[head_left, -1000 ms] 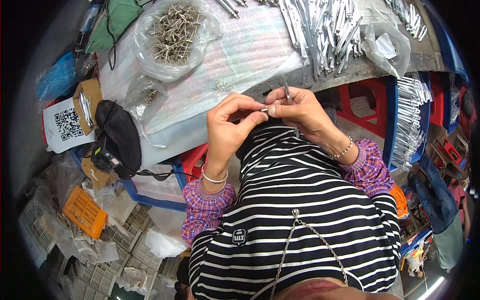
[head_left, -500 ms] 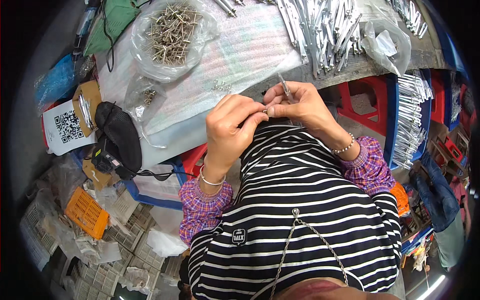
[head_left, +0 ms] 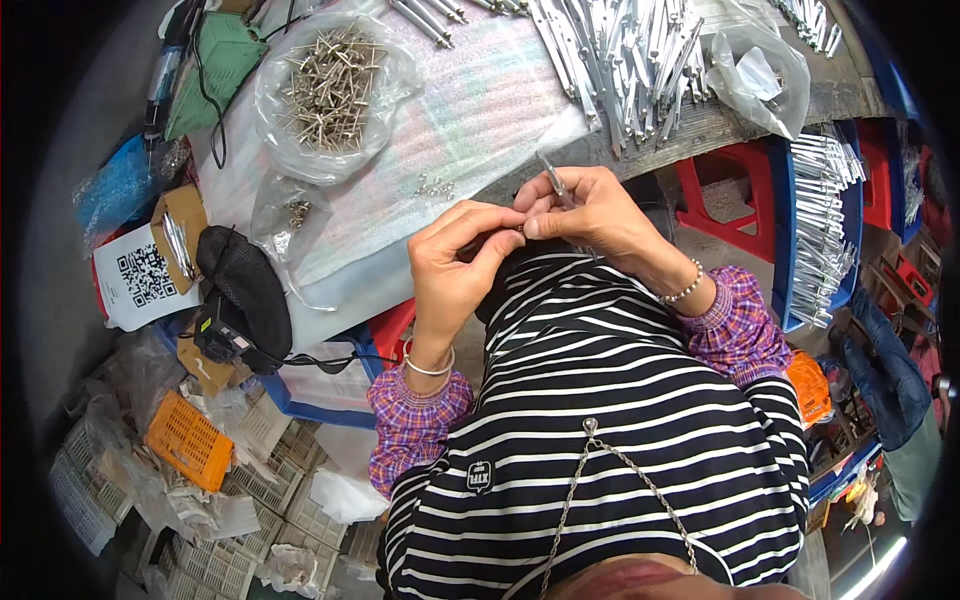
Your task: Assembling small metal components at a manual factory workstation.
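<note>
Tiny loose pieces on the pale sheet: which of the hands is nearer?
Left. In frame, the left hand is just below the tiny loose pieces; the right hand is farther right.

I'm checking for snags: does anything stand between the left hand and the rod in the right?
Yes: the thumb and fingertips of the right hand stand between the left hand and the rod. Nothing else shows clearly.
</note>
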Demonstrator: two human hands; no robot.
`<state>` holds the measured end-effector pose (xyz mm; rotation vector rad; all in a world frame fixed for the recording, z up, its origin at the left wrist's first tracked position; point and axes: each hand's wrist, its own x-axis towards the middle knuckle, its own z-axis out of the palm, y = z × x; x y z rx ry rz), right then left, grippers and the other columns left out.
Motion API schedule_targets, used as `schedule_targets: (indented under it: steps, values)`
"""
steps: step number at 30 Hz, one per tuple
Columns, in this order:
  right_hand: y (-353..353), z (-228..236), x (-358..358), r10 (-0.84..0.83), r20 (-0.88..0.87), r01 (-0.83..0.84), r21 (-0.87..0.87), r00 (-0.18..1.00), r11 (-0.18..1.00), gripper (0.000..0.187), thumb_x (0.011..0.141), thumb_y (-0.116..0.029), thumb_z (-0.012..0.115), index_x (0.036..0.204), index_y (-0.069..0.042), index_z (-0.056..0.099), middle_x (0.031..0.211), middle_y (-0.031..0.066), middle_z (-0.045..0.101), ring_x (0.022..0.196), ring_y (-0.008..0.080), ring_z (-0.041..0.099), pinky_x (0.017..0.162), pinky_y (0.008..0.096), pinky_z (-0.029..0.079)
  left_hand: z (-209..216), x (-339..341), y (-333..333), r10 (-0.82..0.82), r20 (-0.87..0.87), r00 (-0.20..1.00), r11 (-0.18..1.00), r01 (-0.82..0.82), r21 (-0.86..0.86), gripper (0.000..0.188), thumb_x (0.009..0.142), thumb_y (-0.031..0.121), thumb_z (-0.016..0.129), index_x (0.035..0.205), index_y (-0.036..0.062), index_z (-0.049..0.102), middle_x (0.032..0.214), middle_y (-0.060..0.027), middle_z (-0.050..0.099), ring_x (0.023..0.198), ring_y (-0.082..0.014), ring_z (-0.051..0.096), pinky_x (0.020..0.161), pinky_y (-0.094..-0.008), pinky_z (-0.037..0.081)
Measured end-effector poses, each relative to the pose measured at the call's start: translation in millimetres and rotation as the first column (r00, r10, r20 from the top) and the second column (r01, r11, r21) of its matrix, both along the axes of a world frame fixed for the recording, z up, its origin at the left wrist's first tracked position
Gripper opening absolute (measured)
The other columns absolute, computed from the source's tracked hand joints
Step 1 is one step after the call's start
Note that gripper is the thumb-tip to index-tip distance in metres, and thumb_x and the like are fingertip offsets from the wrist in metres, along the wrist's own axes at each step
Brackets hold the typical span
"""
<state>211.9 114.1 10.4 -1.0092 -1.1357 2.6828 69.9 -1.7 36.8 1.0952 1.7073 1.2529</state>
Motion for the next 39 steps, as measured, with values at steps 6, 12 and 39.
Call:
schedule_targets:
  steps: [6,12,39]
  values:
    - [-4,-3,1,-0.015,-0.012,0.015,0.002,1.000,1.000,0.023,0.079,-0.008,0.068,0.099,0.002,0.061,0.079,0.0009,0.061,0.064,0.0038,0.054,0.055,0.0157,0.040,-12,2,-3,0.071,0.122,0.990,0.997,-0.071,-0.001,0.012,0.074,-0.007,0.066,0.085,-0.0023,0.066,0.078,-0.0052,0.062,0.069,-0.0093,0.058,0.061,-0.0202,0.045]
    - [-4,-1,11,-0.082,-0.131,0.054,-0.202,0.988,0.978,0.039,0.090,-0.022,0.057,0.119,0.003,0.050,0.090,0.0002,0.056,0.059,0.0027,0.039,0.052,0.0164,0.032,-13,1,-2,0.157,0.340,0.927,0.988,-0.146,-0.059,0.008,0.079,-0.006,0.064,0.087,-0.0041,0.064,0.081,-0.0018,0.061,0.071,-0.0063,0.056,0.066,-0.0179,0.044]
    - [-16,8,12,0.020,-0.144,0.127,0.921,0.989,0.368,0.026,0.069,0.004,0.068,0.094,-0.001,0.064,0.087,0.0116,0.060,0.074,0.0215,0.060,0.064,0.0282,0.047,-15,-10,-4,0.088,0.405,0.910,0.995,-0.067,-0.067,0.007,0.081,0.000,0.064,0.087,-0.0029,0.066,0.076,-0.0014,0.060,0.064,-0.0044,0.051,0.056,-0.0173,0.038]
